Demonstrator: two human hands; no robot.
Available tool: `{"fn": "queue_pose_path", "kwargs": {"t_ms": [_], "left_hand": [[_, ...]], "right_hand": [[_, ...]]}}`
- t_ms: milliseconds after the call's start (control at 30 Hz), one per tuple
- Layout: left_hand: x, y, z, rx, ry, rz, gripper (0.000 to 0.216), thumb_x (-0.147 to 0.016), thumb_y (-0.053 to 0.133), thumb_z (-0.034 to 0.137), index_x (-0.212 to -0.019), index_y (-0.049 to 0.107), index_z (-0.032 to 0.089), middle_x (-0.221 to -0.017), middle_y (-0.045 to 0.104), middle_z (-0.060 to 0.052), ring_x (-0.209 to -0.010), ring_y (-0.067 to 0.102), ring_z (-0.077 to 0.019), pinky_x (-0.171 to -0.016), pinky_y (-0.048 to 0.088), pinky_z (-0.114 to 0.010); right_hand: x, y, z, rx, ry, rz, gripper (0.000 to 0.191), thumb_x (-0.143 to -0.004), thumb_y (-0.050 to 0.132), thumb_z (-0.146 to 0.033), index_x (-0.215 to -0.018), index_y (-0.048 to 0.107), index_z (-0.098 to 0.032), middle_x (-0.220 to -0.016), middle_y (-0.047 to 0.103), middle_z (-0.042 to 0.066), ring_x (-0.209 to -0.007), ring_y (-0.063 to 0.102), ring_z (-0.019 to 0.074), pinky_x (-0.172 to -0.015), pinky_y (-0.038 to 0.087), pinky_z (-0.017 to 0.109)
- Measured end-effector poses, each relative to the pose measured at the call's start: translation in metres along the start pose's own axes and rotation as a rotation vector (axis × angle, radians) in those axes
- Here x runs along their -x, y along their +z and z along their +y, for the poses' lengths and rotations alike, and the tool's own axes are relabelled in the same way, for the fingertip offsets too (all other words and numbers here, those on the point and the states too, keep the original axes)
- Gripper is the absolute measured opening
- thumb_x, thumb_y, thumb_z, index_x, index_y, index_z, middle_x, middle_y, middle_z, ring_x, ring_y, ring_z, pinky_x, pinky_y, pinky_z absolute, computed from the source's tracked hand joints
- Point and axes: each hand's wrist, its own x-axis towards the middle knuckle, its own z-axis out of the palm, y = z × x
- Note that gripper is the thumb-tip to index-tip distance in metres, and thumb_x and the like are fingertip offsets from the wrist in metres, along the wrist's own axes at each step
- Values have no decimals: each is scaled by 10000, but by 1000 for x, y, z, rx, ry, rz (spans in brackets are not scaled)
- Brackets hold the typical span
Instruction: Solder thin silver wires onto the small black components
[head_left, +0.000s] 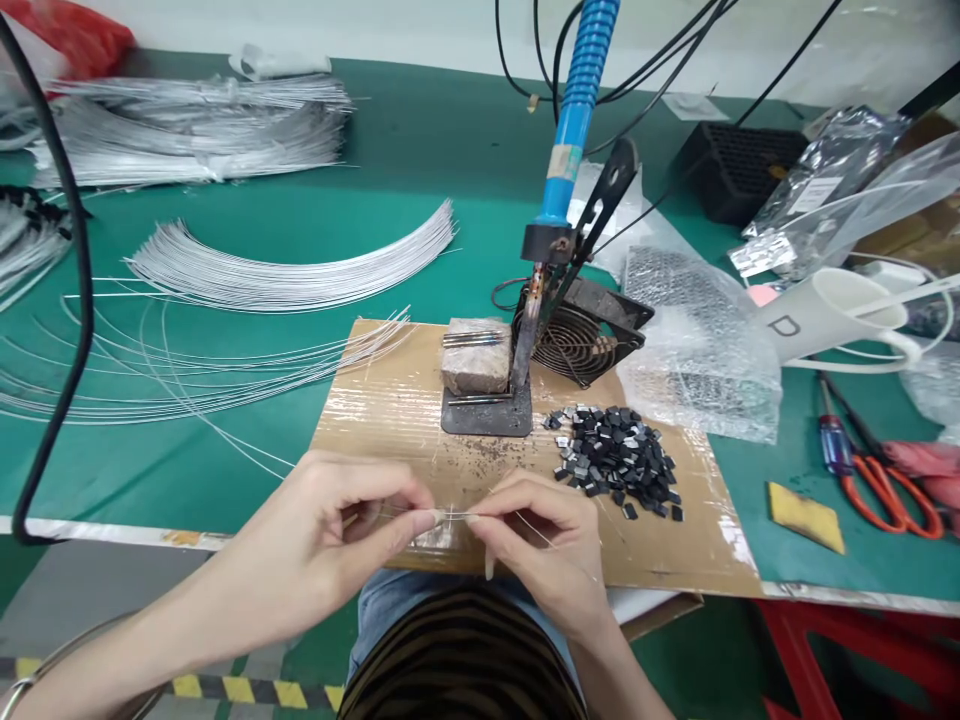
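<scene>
Thin wires (451, 516) stretch between my two hands over the front of a cardboard sheet (397, 440). My left hand (360, 530) pinches them between thumb and forefinger. Opposite it, my right hand (536, 540) pinches the wires too, their fingertips a short gap apart. A loose length of wire trails out past the right hand. Beyond the hands, a soldering iron (532, 300) with a blue handle points down at a metal stand plate (487, 418). A pile of small black pieces (619, 455) lies right of the hands.
Bundles of white wires (300, 285) and loose strands (187, 390) lie at left. A small fan (581, 335) stands behind the iron, near bubble wrap (697, 340). At right are a white mug (832, 315), orange-handled scissors (885, 495) and a yellow sponge (806, 517). A black cable (75, 250) arches at far left.
</scene>
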Motion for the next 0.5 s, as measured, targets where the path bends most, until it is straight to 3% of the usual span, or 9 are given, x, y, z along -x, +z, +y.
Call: {"fn": "queue_pose_path", "kwargs": {"t_ms": [167,367,500], "left_hand": [[-4,-3,3,67,-31,-72,359,-1011,583,428,-781,742,203,-582,397,55,-537,303,-100,-479,216,-235],[-13,-10,5,130,-65,-185,343,-987,599,440,-778,706,190,-574,410,56,-543,309,-102,-468,202,-227],[-11,-6,5,-17,-51,-159,342,-1026,540,422,-799,683,209,-563,412,62,-514,330,-109,-464,224,-247]], "right_hand": [[0,-6,-1,-1,-10,-47,54,-832,862,-195,-799,842,-233,-688,735,2,-596,610,130,-552,445,254],[2,-8,0,44,-86,-60,69,-852,850,-175,-823,825,-231,-696,722,-13,-592,598,115,-549,432,245],[3,-8,0,138,-143,-43,100,-884,802,-142,-815,782,-211,-699,693,-15,-621,591,116,-586,434,254]]}}
